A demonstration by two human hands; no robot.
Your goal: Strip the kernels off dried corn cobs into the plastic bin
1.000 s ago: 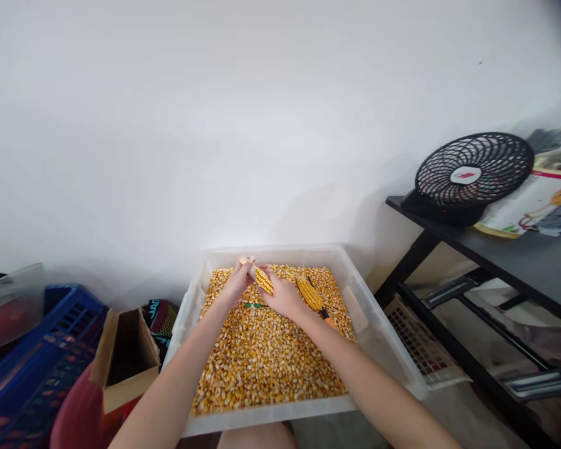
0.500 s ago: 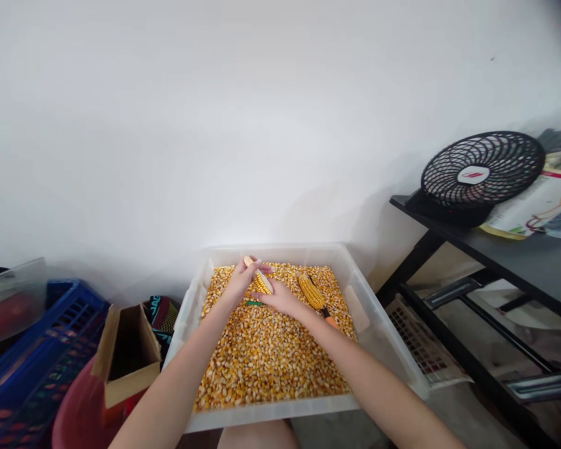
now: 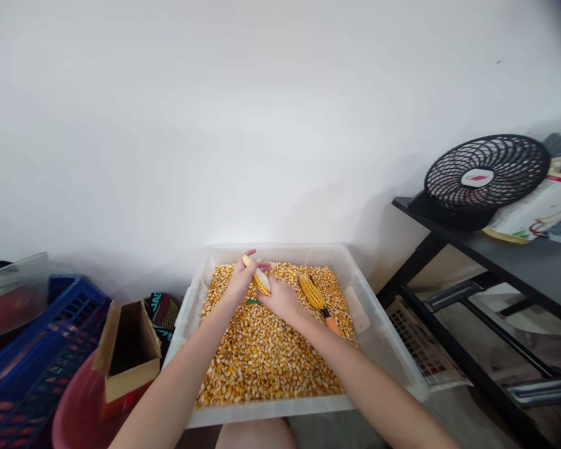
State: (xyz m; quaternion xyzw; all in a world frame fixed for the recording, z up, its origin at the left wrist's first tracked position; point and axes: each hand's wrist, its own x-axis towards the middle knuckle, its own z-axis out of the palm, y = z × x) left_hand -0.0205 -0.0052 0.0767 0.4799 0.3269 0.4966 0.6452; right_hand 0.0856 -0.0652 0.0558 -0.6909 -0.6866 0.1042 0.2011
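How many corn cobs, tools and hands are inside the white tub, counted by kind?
Corn cobs: 2, one cob in both hands and one whole cob lying on the kernels.
Tools: 2, an orange-handled tool and a green-handled tool.
Hands: 2, left hand and right hand.
Total: 6, all in the white tub.

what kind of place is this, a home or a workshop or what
Most likely a corner of a home used for shelling corn by hand. A clear plastic tub full of loose corn kernels stands low against a plain white wall, with a small black fan on a dark shelf and a blue crate beside it.
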